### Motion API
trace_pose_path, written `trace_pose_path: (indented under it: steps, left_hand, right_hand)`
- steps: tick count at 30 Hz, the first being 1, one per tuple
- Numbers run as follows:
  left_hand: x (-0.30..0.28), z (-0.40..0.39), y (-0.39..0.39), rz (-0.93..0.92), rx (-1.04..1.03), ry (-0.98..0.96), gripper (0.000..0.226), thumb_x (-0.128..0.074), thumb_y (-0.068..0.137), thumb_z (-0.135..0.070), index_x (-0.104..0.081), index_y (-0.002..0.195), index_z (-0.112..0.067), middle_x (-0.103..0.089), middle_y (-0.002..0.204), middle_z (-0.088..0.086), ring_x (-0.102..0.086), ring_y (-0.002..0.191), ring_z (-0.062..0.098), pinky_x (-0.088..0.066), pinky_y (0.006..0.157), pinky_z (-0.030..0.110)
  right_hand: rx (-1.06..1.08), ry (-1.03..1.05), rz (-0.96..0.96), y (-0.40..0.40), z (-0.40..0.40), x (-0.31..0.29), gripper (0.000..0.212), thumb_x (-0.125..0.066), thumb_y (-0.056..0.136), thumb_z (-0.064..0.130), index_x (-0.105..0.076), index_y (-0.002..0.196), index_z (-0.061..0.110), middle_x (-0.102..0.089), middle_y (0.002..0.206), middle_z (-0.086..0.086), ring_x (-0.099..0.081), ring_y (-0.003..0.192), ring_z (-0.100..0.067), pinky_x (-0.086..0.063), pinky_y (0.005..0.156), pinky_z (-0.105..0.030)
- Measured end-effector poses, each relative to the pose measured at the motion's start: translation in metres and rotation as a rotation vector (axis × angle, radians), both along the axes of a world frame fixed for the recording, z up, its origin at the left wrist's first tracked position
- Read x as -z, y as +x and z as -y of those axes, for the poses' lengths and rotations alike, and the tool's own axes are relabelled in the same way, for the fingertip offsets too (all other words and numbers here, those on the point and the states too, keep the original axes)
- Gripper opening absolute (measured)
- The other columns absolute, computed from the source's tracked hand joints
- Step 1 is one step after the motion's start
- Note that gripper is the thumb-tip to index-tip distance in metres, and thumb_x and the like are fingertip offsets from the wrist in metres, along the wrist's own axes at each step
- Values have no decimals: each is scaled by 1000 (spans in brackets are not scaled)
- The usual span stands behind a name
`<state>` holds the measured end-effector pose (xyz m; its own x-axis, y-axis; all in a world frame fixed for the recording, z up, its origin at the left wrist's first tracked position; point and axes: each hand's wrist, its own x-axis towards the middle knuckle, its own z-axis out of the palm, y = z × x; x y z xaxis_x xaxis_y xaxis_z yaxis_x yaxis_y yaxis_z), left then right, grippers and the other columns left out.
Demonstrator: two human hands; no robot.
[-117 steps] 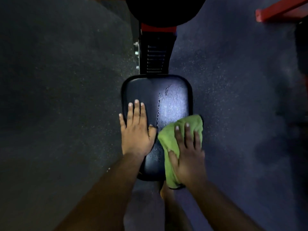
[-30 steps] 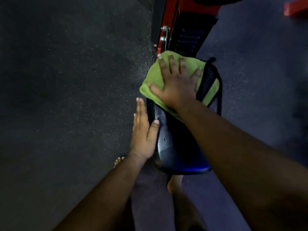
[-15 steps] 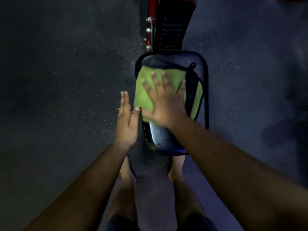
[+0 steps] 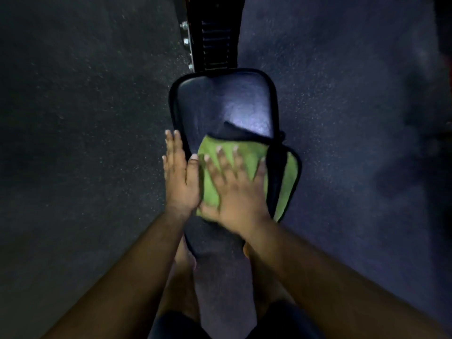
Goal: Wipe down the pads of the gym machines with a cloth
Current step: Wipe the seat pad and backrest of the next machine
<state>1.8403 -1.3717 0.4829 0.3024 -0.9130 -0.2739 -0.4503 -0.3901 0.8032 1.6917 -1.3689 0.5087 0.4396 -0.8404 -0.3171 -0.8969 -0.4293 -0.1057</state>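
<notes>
A black padded seat (image 4: 220, 101) of a gym machine lies below me, shiny in its far half. A green cloth (image 4: 244, 155) is spread over the near half of the pad, its right edge hanging over the side. My right hand (image 4: 234, 189) presses flat on the cloth with fingers spread. My left hand (image 4: 179, 174) lies flat against the pad's left edge, fingers straight, holding nothing. The pad's near end is hidden under my hands and forearms.
The machine's black frame (image 4: 215, 37) with bolts (image 4: 185, 41) runs away from the pad's far end. Dark speckled rubber floor (image 4: 85, 143) lies on both sides. My bare feet (image 4: 186, 258) stand under the pad's near end.
My right hand has dragged the cloth from the far end of the pad toward me to its near half, uncovering the far half. My left hand stays along the left edge.
</notes>
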Motion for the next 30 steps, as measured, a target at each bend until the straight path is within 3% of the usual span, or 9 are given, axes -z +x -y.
trace_pose_path:
  steps: [3, 7, 10, 13, 15, 18, 21, 26, 30]
  left_hand:
    - [-6, 3, -2, 85, 36, -11, 73, -25, 101, -51, -13, 164, -16, 0, 172, 2, 0, 158, 13, -1, 128, 52]
    - [-4, 22, -13, 380, 226, 31, 76, -32, 100, -50, -14, 163, -13, -1, 172, 7, 1, 159, 21, -2, 126, 57]
    - [6, 37, -25, 604, 310, 76, 79, -32, 99, -53, -10, 164, -13, 3, 173, 6, 6, 159, 21, 1, 125, 60]
    - [11, 42, -27, 661, 311, 87, 81, -33, 98, -54, -8, 164, -14, 4, 173, 5, 9, 159, 20, 5, 125, 60]
    - [11, 42, -28, 676, 317, 84, 83, -35, 97, -53, -7, 164, -12, 3, 173, 6, 9, 159, 21, 4, 125, 60]
    - [9, 41, -26, 684, 334, 88, 84, -37, 95, -49, -8, 163, -10, 1, 172, 8, 7, 159, 23, -1, 125, 61]
    - [8, 43, -28, 682, 345, 102, 86, -40, 92, -47, -9, 163, -9, -1, 172, 10, 5, 159, 26, -4, 125, 61]
    - [14, 43, -27, 698, 352, 82, 89, -44, 92, -48, -7, 164, -10, 0, 172, 9, 5, 159, 26, -5, 126, 58]
    - [12, 42, -23, 634, 341, 41, 85, -39, 92, -42, -9, 163, -7, -4, 172, 10, 2, 159, 26, -5, 126, 59]
  right_hand:
    - [-75, -21, 95, -54, -24, 3, 100, -54, 75, 82, -26, 160, 39, -18, 170, 7, -11, 158, -23, -12, 111, -79]
    - [205, 150, 117, -87, 33, 11, 97, -39, 78, 84, -3, 160, 47, 12, 171, 11, 9, 158, -28, -24, 106, -80]
    - [328, 129, 238, -67, 111, 26, 91, -31, 85, 78, 0, 162, 40, 15, 171, 3, 13, 156, -37, -31, 114, -70]
    - [373, 109, 246, -49, 179, 36, 89, -39, 90, 73, -2, 163, 36, 11, 172, -1, 9, 156, -40, -29, 118, -62]
    - [366, 74, 226, -48, 173, 35, 88, -35, 88, 74, -3, 162, 38, 8, 172, 2, 6, 157, -38, -42, 108, -64]
    - [318, 72, 213, -61, 84, 16, 84, -34, 90, 70, -8, 162, 38, 4, 172, 3, 6, 157, -35, -49, 100, -64]
    - [295, 145, 256, -80, 44, 10, 81, -40, 91, 67, -15, 162, 37, -2, 173, 1, 2, 157, -36, -43, 105, -66]
    - [249, 32, 101, -36, 186, 32, 79, -28, 94, 71, -4, 162, 40, 3, 172, 0, 4, 157, -39, -15, 111, -81]
    - [170, -39, 63, -33, 166, 27, 78, -30, 95, 68, -13, 163, 35, -7, 172, -2, -5, 157, -37, -16, 114, -75]
